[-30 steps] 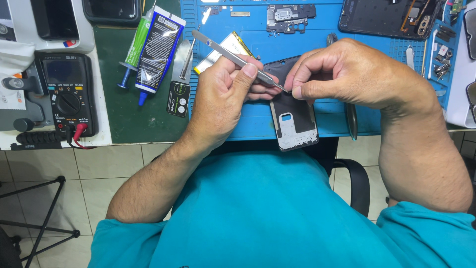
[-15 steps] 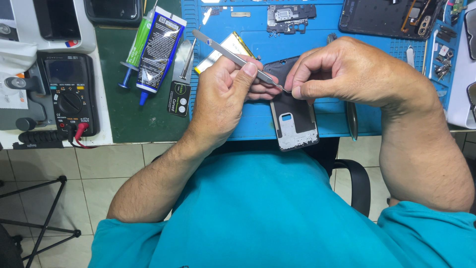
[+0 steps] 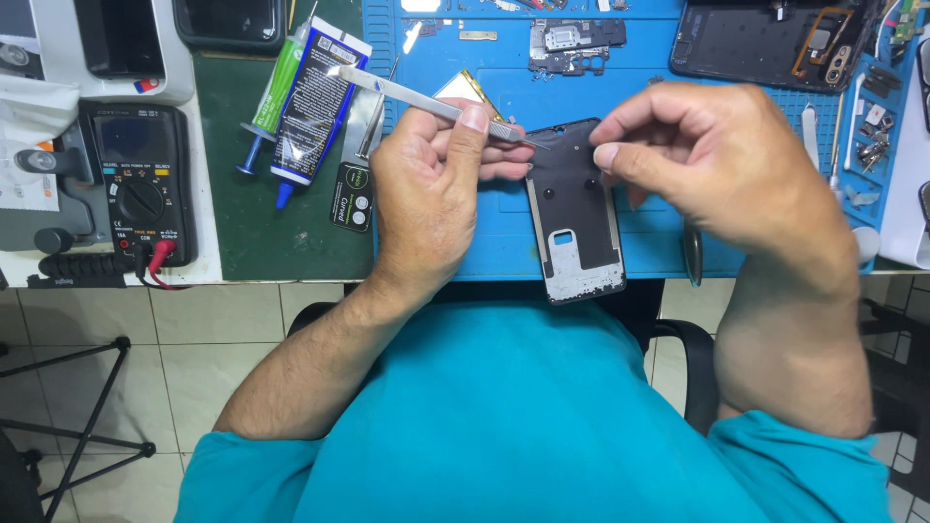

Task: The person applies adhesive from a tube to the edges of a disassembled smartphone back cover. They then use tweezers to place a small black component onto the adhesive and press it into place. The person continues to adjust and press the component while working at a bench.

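My left hand (image 3: 426, 194) grips slim metal tweezers (image 3: 417, 97). Their tip rests at the top edge of a dark phone frame (image 3: 576, 223), which hangs over the front of the blue work mat (image 3: 484, 242). The lower fingers of that hand reach the frame's upper left side. My right hand (image 3: 727, 165) has thumb and forefinger pinched together at the frame's upper right edge. Whether a small part sits between those fingertips is too small to see.
A multimeter (image 3: 140, 184) with red and black leads sits at the left. A glue tube (image 3: 315, 97) and a green syringe (image 3: 276, 87) lie on the green mat (image 3: 262, 232). A circuit board (image 3: 576, 39) and an opened phone body (image 3: 765, 39) lie at the back. A dark tool (image 3: 691, 254) lies under my right hand.
My right hand's pinched fingertips have drawn a little to the right, away from the tweezers' tip. The left hand and the tweezers stay in place.
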